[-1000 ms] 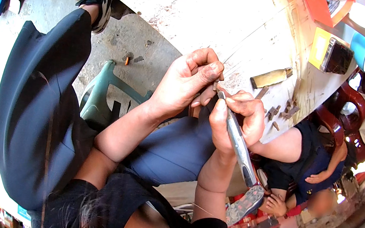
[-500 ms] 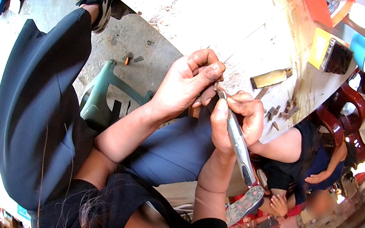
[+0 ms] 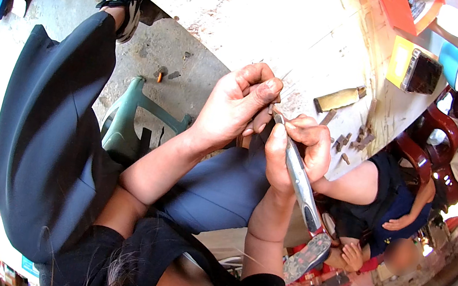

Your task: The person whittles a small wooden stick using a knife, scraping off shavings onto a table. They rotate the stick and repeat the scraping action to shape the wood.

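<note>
Held above my lap by the table's edge, my left hand (image 3: 239, 102) has its thumb and fingers pinched around a small brownish piece (image 3: 271, 109), mostly hidden by the fingertips. Close on its right, my right hand (image 3: 303, 149) grips a grey metal-handled utility knife (image 3: 298, 179) with a dark inset toward its rear. The knife's front end points up-left at the small piece. Its tip is too small and too covered to tell whether the two touch.
On the white table (image 3: 249, 19) lie a worn yellowish block (image 3: 339, 99) and several small brown pieces (image 3: 347, 141). A phone (image 3: 422, 72) rests at the far right. A green plastic stool (image 3: 124, 119) stands below. Another person (image 3: 405, 215) sits at the right near dark red chairs (image 3: 415, 153).
Almost nothing differs. Both hands keep their grips and places, with only a very slight shift of the right hand and knife.
</note>
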`<state>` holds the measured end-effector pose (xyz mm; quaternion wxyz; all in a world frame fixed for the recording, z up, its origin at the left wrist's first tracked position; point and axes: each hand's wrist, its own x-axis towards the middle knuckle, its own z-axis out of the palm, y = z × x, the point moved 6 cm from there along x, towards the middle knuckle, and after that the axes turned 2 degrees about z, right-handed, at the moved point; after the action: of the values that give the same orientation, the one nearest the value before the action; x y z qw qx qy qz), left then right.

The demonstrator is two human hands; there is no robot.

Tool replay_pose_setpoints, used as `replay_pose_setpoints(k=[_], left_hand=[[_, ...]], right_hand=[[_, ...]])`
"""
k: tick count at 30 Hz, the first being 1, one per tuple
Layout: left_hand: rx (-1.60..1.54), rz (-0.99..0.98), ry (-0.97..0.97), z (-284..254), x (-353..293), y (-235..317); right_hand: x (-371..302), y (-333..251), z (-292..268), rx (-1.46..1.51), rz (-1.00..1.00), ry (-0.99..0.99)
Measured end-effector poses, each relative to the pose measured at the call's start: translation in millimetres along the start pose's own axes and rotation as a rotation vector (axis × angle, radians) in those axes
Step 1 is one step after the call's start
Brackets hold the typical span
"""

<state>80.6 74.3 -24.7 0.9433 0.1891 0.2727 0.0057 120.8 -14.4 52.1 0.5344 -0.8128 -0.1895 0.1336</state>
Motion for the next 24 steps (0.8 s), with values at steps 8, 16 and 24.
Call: replay_pose_setpoints(k=[8,16,24], left_hand=[[0.043,-0.007,0.035,-2,-2,1],[0.027,0.003,0.025,-1,-1,-1],[0.026,-0.026,0.033,2,-1,1]], right_hand=[[3,-2,-1,-0.027,-0.010,-0.100],[2,1,-1,0.018,0.065,-0.031],[4,12,-7,0.416,0.221,0.027]])
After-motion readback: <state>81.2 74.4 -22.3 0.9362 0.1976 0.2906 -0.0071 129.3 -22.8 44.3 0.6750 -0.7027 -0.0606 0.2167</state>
